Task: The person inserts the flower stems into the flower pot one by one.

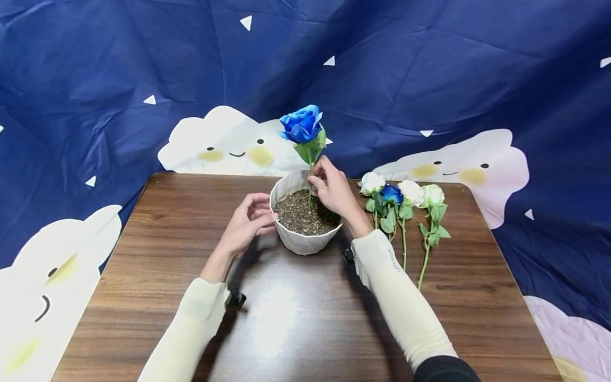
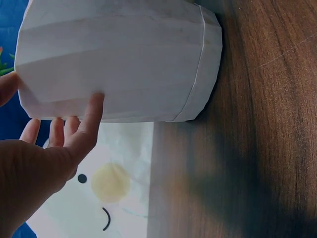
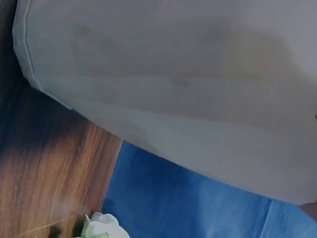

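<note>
A blue artificial rose (image 1: 302,125) stands upright with the lower end of its stem in the dark soil (image 1: 298,215) of a white faceted flowerpot (image 1: 307,244). Above the pot's right rim, my right hand (image 1: 332,188) pinches the green stem between thumb and fingers. At the pot's left side is my left hand (image 1: 248,220); its spread fingertips rest against the outer wall and the thumb touches the rim. The left wrist view shows these fingers (image 2: 91,116) against the pot wall (image 2: 129,64). In the right wrist view the pot's wall (image 3: 173,89) hides nearly all of the right hand.
Right of the pot, several loose roses lie on the brown wooden table (image 1: 176,254): white roses (image 1: 371,183), a dark blue rose (image 1: 391,194) and a pale green-white rose (image 1: 432,195). A dark blue cloth (image 1: 382,85) with smiling clouds hangs behind the table.
</note>
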Demonstrator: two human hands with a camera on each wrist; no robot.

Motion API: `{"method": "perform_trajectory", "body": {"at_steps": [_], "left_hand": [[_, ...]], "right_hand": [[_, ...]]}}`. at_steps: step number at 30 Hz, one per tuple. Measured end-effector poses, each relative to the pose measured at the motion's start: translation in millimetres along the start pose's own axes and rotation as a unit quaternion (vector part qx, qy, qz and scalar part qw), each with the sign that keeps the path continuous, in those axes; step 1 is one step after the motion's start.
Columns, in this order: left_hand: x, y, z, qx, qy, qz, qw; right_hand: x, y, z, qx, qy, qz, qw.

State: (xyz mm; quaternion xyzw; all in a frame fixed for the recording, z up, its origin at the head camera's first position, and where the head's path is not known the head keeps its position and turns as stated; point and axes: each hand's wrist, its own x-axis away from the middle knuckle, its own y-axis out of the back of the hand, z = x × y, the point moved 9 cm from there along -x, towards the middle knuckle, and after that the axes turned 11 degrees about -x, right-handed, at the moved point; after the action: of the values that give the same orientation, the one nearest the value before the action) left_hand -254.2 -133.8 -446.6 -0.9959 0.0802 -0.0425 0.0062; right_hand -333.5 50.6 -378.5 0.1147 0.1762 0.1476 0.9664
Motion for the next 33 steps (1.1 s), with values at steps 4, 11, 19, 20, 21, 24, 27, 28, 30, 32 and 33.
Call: {"method": "perform_trajectory", "body": {"at_steps": [4, 11, 19, 20, 21, 24, 27, 28, 30, 32, 33], "left_hand": [[-0.6, -1.2, -1.8, 0.002, -0.003, 0.000, 1.0000], [-2.0, -0.4, -3.6, -0.008, -0.002, 0.000, 1.0000], [-4.2, -2.5, -3.4, -0.010, 0.001, 0.004, 0.9999], [-4.0, -2.7, -2.8, -0.010, 0.002, 0.005, 0.9999], [-3.7, -3.0, -2.3, -0.008, 0.004, 0.005, 0.9999], [-2.3, -2.9, -1.1, -0.005, 0.005, 0.004, 1.0000], [-0.6, -3.0, -0.9, -0.001, 0.004, 0.003, 1.0000], [0.0, -2.8, -0.6, 0.000, 0.004, 0.002, 1.0000], [1.1, -2.4, -0.1, 0.002, 0.003, 0.002, 1.0000], [1.9, -2.5, -0.2, 0.002, 0.001, 0.002, 1.0000], [2.2, -2.7, -0.3, 0.003, 0.001, 0.002, 1.0000]], "right_hand": [[-1.0, 1.2, 1.8, 0.008, 0.005, 0.001, 1.0000], [-2.5, 1.7, -3.1, -0.057, -0.040, -0.002, 0.9976], [0.1, 9.1, -1.0, -0.079, -0.042, -0.036, 0.9953], [1.0, 10.8, 0.2, -0.067, -0.038, -0.040, 0.9962], [1.9, 13.2, 2.1, -0.047, -0.032, -0.046, 0.9973], [4.7, 21.4, 7.6, 0.034, -0.012, -0.066, 0.9972], [7.8, 29.4, 11.3, 0.085, -0.002, -0.084, 0.9928], [8.8, 31.5, 11.7, 0.091, -0.001, -0.086, 0.9921], [10.5, 34.7, 13.2, 0.096, 0.002, -0.087, 0.9915], [12.1, 37.3, 15.5, 0.106, 0.009, -0.086, 0.9906], [12.8, 38.3, 16.3, 0.112, 0.014, -0.084, 0.9901]]}}
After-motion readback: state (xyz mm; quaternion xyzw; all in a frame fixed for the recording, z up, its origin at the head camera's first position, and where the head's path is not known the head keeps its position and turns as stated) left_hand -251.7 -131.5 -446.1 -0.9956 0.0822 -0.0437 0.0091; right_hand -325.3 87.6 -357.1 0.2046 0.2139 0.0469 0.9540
